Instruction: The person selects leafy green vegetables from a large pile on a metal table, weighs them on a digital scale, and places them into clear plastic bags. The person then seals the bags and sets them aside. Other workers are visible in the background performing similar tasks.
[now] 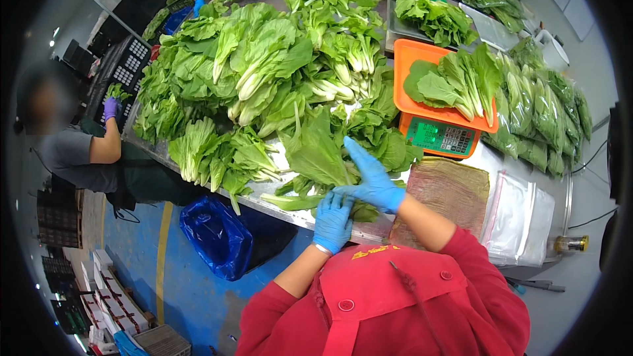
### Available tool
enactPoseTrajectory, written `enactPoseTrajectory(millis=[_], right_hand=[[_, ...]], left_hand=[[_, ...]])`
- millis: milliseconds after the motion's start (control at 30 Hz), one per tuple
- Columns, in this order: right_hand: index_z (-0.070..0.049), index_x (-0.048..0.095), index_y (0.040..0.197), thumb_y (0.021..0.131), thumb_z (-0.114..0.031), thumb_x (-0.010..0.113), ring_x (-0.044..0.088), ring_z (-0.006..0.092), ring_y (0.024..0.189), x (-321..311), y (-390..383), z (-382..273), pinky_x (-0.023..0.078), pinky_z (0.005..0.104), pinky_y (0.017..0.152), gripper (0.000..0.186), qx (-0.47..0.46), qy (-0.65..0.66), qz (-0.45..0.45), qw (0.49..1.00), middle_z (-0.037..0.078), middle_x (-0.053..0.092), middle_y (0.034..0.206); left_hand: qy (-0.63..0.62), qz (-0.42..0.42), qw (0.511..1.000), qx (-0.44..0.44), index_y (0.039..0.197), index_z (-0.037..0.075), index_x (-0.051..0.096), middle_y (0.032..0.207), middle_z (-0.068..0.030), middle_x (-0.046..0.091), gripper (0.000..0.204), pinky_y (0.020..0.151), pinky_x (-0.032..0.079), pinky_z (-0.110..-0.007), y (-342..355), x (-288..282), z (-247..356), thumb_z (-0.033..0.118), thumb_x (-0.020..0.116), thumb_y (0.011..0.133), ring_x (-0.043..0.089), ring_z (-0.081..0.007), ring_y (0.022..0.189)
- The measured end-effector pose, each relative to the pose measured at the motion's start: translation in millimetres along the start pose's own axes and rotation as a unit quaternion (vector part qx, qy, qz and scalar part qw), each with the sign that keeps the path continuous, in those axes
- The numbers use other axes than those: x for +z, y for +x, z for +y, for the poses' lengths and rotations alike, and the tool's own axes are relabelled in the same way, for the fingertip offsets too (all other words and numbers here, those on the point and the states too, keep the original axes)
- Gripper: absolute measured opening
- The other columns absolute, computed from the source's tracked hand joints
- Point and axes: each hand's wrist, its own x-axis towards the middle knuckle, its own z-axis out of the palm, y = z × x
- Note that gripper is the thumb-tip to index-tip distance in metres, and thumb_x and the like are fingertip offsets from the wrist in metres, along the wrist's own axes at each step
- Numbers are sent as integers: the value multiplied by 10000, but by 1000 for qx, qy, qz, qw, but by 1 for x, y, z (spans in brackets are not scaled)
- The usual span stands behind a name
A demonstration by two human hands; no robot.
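My blue-gloved left hand (332,221) is at the near table edge, its fingers together and curled over the stem end of some leafy greens (320,153). Its grip is partly hidden. Just right of it, my blue-gloved right hand (373,181) is open. Its fingers stretch forward along the greens' right side, and its thumb reaches toward my left hand. A broad green leaf rises in front of both hands. Loose leaves and a pale stem (290,202) lie left of my fingers. More greens show beneath my right wrist.
A large heap of leafy greens (257,59) covers the table. To the right stand an orange scale (440,135) with greens in its tray, bagged greens (541,105), a brown cloth (440,191) and clear bags (521,217). A blue-lined bin (214,237) stands below the edge. Other gloved people work around the table.
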Motion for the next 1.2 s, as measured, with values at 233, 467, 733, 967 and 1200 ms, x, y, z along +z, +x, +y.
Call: enactPoseTrajectory(millis=[233, 467, 733, 967, 1200], right_hand=[[-171, 495, 1337, 769, -40, 556, 548, 275, 1078, 34, -49, 13, 381, 431, 950, 586, -116, -151, -131, 973, 79, 619, 1114], [-109, 653, 1109, 785, -157, 672, 633, 265, 933, 3, -37, 1, 497, 383, 868, 328, -72, 85, -152, 982, 105, 664, 989], [-91, 538, 1217, 744, -39, 538, 480, 302, 1169, 15, 48, 62, 366, 417, 963, 476, -73, -459, 8, 885, 133, 536, 1213], [-155, 628, 962, 733, -109, 570, 531, 251, 831, -9, 84, 45, 373, 389, 767, 241, -113, -464, -58, 877, 66, 556, 814], [-208, 609, 1124, 710, -24, 597, 563, 211, 907, -65, 137, -31, 375, 373, 831, 453, -232, -387, 107, 886, -4, 613, 971]], left_hand=[[-20, 172, 985, 17, 1196, 112, 511, 1234, -157, 467, 634, 995, 327, -540, -32, -7, -16, 287, 770, 644, 415, -382, 1185], [-28, -39, 999, -14, 1405, 197, 395, 1430, -147, 377, 837, 1037, 290, -557, -5, -32, -31, 334, 743, 656, 355, -409, 1283], [-34, -90, 994, 52, 1352, 214, 471, 1368, -125, 450, 762, 977, 353, -503, 7, -35, -35, 285, 744, 643, 424, -362, 1225], [-109, -54, 992, 35, 1332, 171, 494, 1360, -122, 473, 670, 1000, 354, -465, 3, -61, -32, 323, 728, 723, 439, -363, 1234], [-74, 138, 984, -87, 1150, 36, 580, 1088, -160, 610, 416, 873, 420, -451, 28, -64, -79, 307, 636, 840, 552, -358, 987]])
